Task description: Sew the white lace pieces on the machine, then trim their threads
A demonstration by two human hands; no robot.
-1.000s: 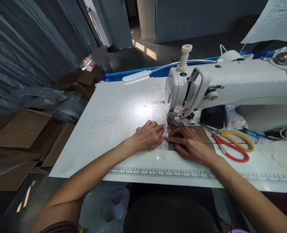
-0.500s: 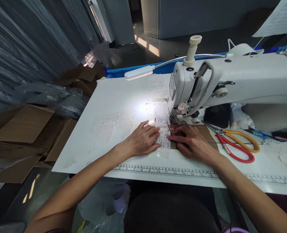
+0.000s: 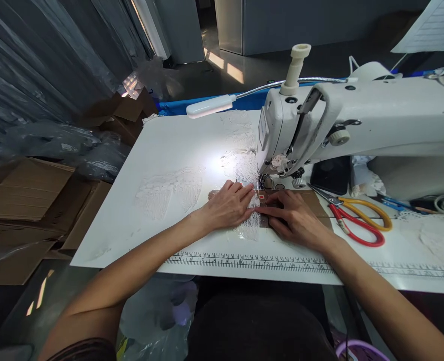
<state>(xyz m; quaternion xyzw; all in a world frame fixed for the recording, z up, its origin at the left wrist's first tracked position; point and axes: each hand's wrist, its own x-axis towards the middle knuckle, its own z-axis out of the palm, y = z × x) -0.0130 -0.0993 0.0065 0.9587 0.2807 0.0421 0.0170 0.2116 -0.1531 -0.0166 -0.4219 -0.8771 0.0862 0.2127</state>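
Note:
Under the needle area of the white sewing machine [image 3: 282,125] lies a strip of white lace [image 3: 249,229] on the white table. My left hand [image 3: 230,204] rests flat on the lace, fingers stretched out and covering part of it. From the other side, my right hand [image 3: 295,216] touches the lace's right edge with its index fingertip. Its fingers are apart and partly bent over a brown plate [image 3: 315,203] on the machine bed. The fingertips of both hands are close together, just in front of the presser foot [image 3: 261,181].
Right of my hand lie scissors [image 3: 363,220] with red and orange handles, and a dark phone-like slab [image 3: 330,175]. More lace pieces [image 3: 169,193] lie at left. A printed ruler [image 3: 240,261] runs along the front edge. A lamp [image 3: 210,106] hangs above; cardboard boxes [image 3: 30,190] stand left.
My left hand has slid right across the lace, closer to my right fingertips, covering more of it. The right hand stays nearly in place. The whole view has shifted slightly.

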